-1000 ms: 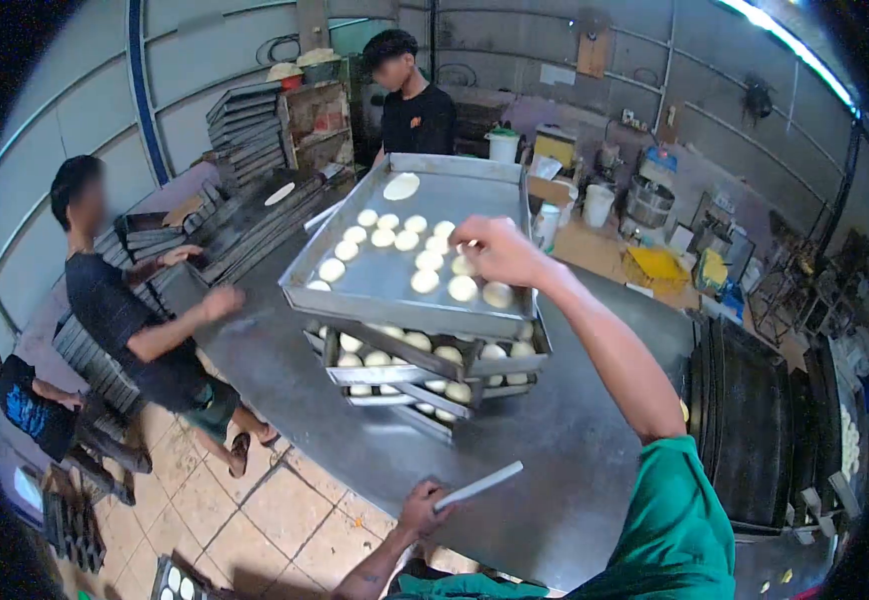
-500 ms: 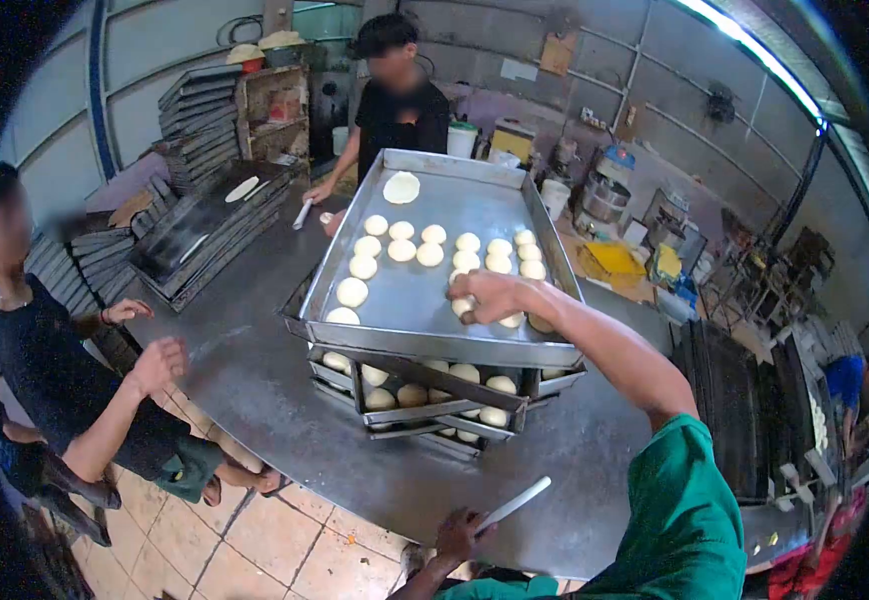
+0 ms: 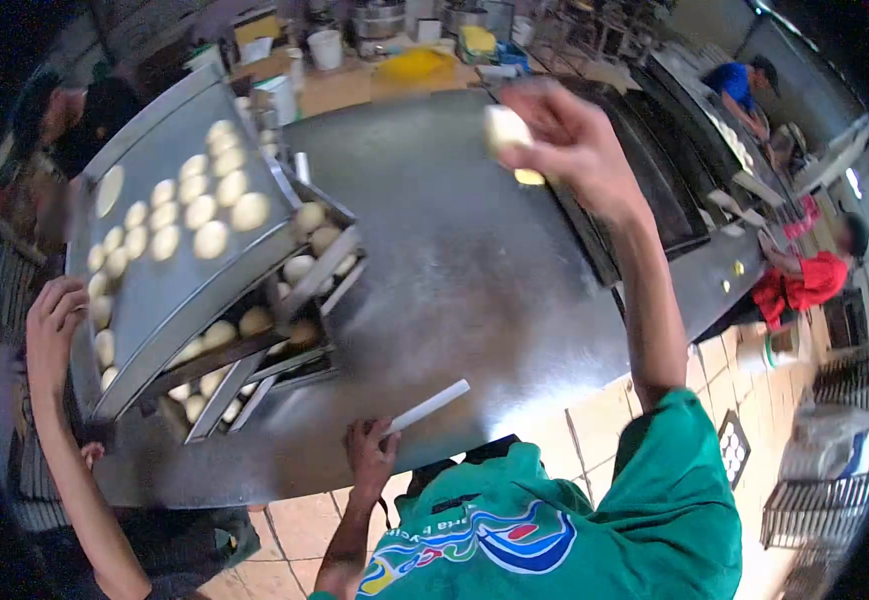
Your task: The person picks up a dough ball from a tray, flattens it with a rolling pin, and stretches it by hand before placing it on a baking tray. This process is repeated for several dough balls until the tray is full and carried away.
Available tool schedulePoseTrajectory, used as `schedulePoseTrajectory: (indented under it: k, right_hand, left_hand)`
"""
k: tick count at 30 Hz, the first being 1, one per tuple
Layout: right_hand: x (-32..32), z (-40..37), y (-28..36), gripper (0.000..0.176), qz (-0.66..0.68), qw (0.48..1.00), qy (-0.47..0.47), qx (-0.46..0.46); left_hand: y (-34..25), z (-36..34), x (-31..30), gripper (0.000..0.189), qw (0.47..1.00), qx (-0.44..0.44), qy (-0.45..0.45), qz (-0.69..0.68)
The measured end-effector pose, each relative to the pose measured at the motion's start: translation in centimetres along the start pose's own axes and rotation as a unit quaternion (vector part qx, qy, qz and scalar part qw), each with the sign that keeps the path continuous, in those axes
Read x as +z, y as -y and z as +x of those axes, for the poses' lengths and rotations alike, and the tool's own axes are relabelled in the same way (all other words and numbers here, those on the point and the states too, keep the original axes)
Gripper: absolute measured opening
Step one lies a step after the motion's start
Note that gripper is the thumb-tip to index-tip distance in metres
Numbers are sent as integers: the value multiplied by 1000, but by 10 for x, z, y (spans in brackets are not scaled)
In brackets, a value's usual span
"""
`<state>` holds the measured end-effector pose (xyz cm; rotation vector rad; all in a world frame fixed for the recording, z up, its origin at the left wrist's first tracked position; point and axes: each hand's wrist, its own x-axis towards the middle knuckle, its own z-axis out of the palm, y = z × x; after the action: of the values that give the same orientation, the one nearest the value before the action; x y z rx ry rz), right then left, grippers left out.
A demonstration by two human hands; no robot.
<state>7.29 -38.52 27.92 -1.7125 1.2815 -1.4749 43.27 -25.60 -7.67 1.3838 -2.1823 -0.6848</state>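
My right hand (image 3: pixel 575 145) is raised over the right part of the metal table (image 3: pixel 435 250), fingers closed round a pale dough ball (image 3: pixel 507 130); motion blurs both. My left hand (image 3: pixel 371 450), low at the table's near edge, is closed on one end of a white stick (image 3: pixel 433 405), which points up and right. Left of my hands, a shallow metal tray (image 3: pixel 170 300) with rows of dough balls (image 3: pixel 210 240) and one flattened round (image 3: pixel 110 192) tops a stack of trays. More dough balls show in the trays beneath.
A co-worker's hand (image 3: pixel 55 310) is beside the tray's left edge. Dark trays (image 3: pixel 645 180) lie at the right. Further right are a person in red (image 3: pixel 805 285) and one in blue (image 3: pixel 735 88). A yellow item (image 3: pixel 415 66) and a white bucket (image 3: pixel 326 50) stand behind.
The view has swung right. My right hand has left the top tray and lifted away to the right with a dough ball. My left hand still holds the white stick.
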Motion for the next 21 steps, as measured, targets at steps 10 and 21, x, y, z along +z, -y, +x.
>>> schedulePoseTrajectory:
  k: [10,21]
  right_hand:
    - [-43,-196,-268,41,-264,933,232,70]
    - [-56,-185,-323,144,-180,932,154,273]
  left_hand:
    - [-156,120,136,33,985,132,110,-28]
    - [-181,191,150,42,937,-282,-4,-208]
